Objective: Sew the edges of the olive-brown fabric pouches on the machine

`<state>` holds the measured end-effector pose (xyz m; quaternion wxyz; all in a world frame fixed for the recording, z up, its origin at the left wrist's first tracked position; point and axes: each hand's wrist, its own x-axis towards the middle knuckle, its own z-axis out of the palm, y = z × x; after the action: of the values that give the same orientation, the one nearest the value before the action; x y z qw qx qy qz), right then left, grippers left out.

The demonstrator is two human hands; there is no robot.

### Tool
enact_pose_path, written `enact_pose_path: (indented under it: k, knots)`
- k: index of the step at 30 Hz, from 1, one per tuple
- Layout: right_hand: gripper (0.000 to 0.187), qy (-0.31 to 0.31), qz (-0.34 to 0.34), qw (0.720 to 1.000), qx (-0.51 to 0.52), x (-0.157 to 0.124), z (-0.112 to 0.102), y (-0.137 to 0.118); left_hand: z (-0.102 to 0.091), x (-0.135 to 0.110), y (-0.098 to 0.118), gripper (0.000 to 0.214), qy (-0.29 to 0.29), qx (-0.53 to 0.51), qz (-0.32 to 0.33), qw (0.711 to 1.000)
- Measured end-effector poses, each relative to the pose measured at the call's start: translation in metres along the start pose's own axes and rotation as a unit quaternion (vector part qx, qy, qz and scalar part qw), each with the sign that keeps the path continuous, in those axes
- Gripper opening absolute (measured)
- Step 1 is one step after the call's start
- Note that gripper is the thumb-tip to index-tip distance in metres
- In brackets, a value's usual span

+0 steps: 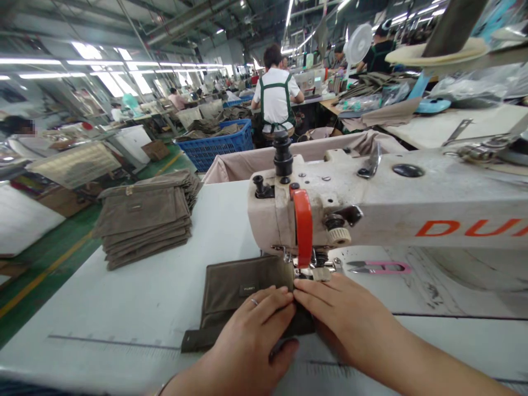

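An olive-brown fabric pouch piece (pixel 225 280) with a small label lies on the white table, its right edge under the presser foot of the sewing machine (pixel 305 220). My left hand (pixel 259 324), wearing a ring, rests on the pouch piece with its fingers extended and its thumb apart. Beside it, my right hand (pixel 342 308) lies with fingers stretched over the fabric close to the presser foot; its thumb is hidden. The fingertips of both hands nearly meet. A folded strip (pixel 196 340) of the same cloth sticks out left of my left hand.
Stacked olive-brown pouches (pixel 144 220) stand at the table's left. Pink-handled thread snips (pixel 379 268) lie right of the needle area. Ruler markings (pixel 115 342) run along the table's front. Beyond are a blue crate (pixel 218 146) with fabric and a seated person (pixel 276 96).
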<state>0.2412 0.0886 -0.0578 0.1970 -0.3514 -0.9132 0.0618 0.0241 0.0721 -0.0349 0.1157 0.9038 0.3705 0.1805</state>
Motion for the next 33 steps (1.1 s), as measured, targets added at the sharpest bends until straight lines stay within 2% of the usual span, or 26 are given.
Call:
enact_pose_path:
  k: [9,14,17,21,26,28,30,33]
  knots:
    - [0.047,-0.062,0.051,0.997,-0.015,0.007,-0.001,0.013,0.0,0.02,-0.012,0.034,-0.004,-0.014,-0.012,1.0]
    - [0.034,-0.06,0.062,0.996,-0.008,0.01,0.002,0.015,0.001,0.03,-0.022,0.03,0.008,-0.003,0.004,1.0]
    - [0.025,-0.048,0.072,0.996,-0.004,0.012,0.002,0.014,0.003,0.035,-0.028,0.028,0.007,0.003,0.001,1.0]
    - [0.027,0.001,0.054,0.998,0.024,0.009,0.0,0.013,0.002,0.039,-0.037,0.03,-0.01,0.006,0.002,1.0]
    - [0.018,0.09,0.098,0.991,0.023,0.005,-0.005,0.018,-0.008,0.037,-0.062,0.03,-0.038,0.047,0.064,0.996]
    - [0.016,0.097,0.116,0.989,0.002,0.007,-0.006,0.02,-0.01,0.033,-0.074,0.031,-0.021,0.059,0.081,0.995]
    - [0.014,0.092,0.119,0.988,-0.017,0.01,-0.006,0.023,-0.01,0.03,-0.082,0.03,0.0,0.043,0.069,0.997]
    - [0.02,0.062,0.119,0.99,-0.046,0.011,-0.005,0.025,-0.009,0.028,-0.084,0.023,0.021,-0.001,0.068,0.997]
